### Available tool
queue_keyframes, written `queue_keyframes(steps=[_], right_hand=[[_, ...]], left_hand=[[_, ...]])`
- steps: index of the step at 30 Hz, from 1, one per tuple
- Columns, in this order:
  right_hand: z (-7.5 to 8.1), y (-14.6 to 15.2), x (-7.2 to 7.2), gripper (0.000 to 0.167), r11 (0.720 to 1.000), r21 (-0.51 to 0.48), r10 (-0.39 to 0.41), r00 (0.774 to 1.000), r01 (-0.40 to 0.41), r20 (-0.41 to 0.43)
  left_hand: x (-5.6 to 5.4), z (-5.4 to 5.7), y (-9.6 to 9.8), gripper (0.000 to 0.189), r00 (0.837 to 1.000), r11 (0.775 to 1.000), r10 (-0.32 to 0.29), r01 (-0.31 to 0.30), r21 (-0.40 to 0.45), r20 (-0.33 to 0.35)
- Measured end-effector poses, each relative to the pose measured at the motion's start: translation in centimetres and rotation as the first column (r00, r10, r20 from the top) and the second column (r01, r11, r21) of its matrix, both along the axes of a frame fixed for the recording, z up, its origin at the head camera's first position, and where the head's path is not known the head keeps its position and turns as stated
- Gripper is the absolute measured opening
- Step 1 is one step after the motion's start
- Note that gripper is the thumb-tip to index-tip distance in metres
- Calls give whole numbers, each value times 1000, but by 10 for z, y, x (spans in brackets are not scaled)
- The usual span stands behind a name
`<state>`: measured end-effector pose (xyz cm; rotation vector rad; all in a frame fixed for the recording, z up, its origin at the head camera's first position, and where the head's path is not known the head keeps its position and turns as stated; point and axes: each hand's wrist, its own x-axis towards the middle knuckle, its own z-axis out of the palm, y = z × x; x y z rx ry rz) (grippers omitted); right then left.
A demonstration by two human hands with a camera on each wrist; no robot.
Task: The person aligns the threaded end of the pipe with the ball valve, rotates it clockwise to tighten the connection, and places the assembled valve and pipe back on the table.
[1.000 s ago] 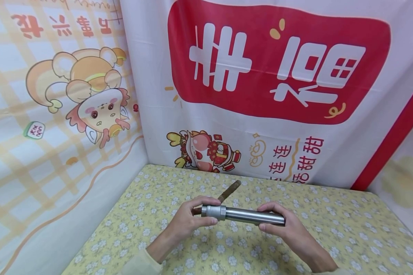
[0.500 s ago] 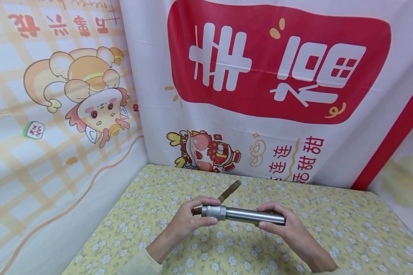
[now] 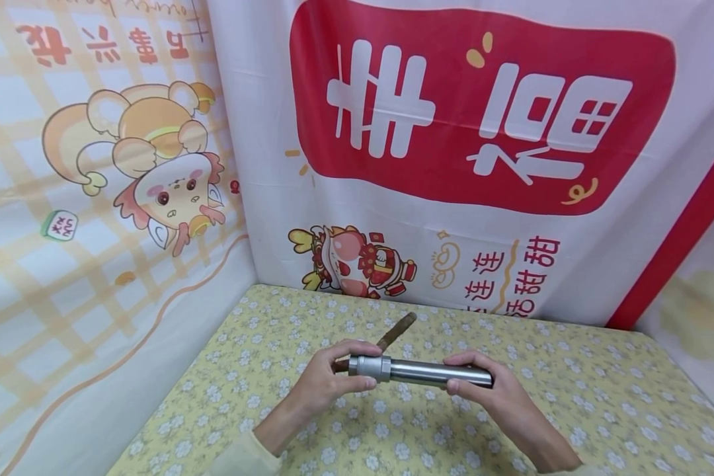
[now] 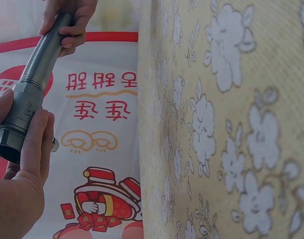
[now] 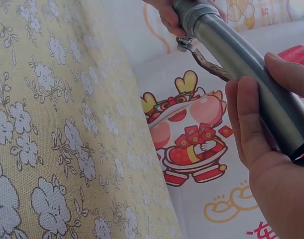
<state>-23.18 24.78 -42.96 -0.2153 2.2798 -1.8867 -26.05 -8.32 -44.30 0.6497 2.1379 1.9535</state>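
Tube (image 3: 422, 372), with valve (image 3: 369, 367) and handle (image 3: 398, 330): held at lower centre of frame. Valve pinched between finger and thumb of left hand (image 3: 318, 380); tube's right end gripped by right hand (image 3: 500, 390). Judged heavy, rigid, slippery along the tube; best held at the faceted valve.

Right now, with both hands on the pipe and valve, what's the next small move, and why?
Probably a slight twist of the pipe by the right hand, the left hand steadying the valve: each hand grips its own part, the two sit in line, and the left wrist view shows threads at the joint. Which direction, I can't tell.
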Motion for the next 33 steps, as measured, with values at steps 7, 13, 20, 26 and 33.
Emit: queue_keyframes(steps=[7, 13, 20, 26, 33], right_hand=[[-1, -2, 1, 47, 999, -32, -39, 999, 39, -7], [-1, -2, 1, 45, 999, -36, -35, 999, 34, -9], [0, 2, 2, 49, 998, -20, 65, 996, -66, -56], [1, 4, 3, 48, 996, -12, 83, 995, -84, -54], [1, 3, 2, 52, 998, 11, 58, 998, -57, -34]], left_hand=[[0, 0, 1, 45, 1000, 1000, 6, -6, 1, -7], [-1, -1, 0, 44, 1000, 1000, 2, -2, 1, -24], [-1, 1, 0, 45, 1000, 1000, 4, -4, -4, -15], [-1, 0, 0, 44, 1000, 1000, 6, -6, -5, -25], [-1, -1, -1, 43, 1000, 1000, 4, -4, -5, -28]])
